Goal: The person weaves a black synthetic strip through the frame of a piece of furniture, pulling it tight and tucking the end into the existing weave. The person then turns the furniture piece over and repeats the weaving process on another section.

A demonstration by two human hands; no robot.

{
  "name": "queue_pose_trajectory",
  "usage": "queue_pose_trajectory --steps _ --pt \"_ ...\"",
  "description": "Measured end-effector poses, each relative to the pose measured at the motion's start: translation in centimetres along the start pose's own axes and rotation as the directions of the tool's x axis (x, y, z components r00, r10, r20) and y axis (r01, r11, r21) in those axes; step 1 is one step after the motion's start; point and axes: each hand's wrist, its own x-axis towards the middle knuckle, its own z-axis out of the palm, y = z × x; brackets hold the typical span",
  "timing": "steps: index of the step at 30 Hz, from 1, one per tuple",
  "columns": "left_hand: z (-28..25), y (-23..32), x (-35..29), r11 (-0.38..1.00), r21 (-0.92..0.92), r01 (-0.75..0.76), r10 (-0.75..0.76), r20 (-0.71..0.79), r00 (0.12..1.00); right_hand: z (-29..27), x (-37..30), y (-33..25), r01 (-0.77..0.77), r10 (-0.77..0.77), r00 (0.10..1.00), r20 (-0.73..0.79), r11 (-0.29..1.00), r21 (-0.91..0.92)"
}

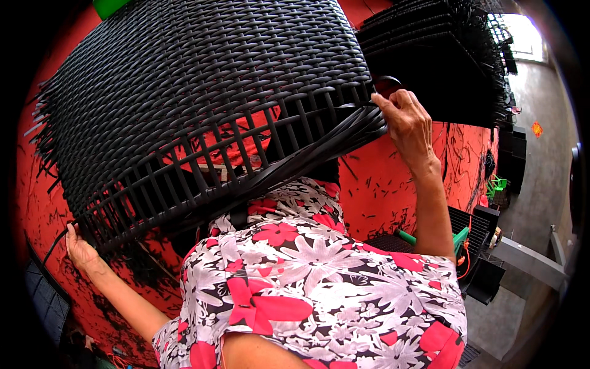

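Note:
A large panel of black wicker weaving (215, 67) lies tilted in front of me, densely woven in its far part. Its near part is an open lattice of upright strips, with the red floor showing through. My left hand (83, 252) is closed at the panel's near left corner, its fingers partly hidden behind the edge, where a thin black strand loops off to the left. At the near right corner, my right hand (407, 123) pinches a black strand beside the panel's edge. A bundle of long black strips (326, 136) runs along the near edge, ending by that hand.
Stacked black woven panels (430, 67) with loose strand ends stand at the far right. Black scraps litter the red floor (369, 184). Further right are a green chair (496, 184), a green-handled object (460, 238) with an orange cord, and a grey metal beam (528, 261).

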Motion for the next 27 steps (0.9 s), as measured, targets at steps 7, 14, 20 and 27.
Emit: queue_pose_trajectory --steps 7,14,20,27 --pt "0.8 -1.3 0.6 0.996 0.0 -0.094 0.094 -0.04 0.995 0.7 2.1 1.9 0.366 -0.368 0.93 0.024 0.929 0.051" --pt "0.6 -2.0 1.6 0.991 -0.006 -0.132 0.132 -0.053 0.99 1.6 2.4 2.5 0.506 -0.506 0.858 0.088 0.862 0.017" --pt "0.3 -2.1 2.7 0.994 -0.031 -0.103 0.102 -0.012 0.995 3.5 2.6 1.8 0.091 -0.11 0.988 0.107 0.982 0.168" --pt "-4.1 -2.4 8.4 0.997 -0.006 0.08 -0.08 -0.002 0.997 3.8 5.5 2.8 -0.552 0.318 0.78 0.539 0.756 0.353"
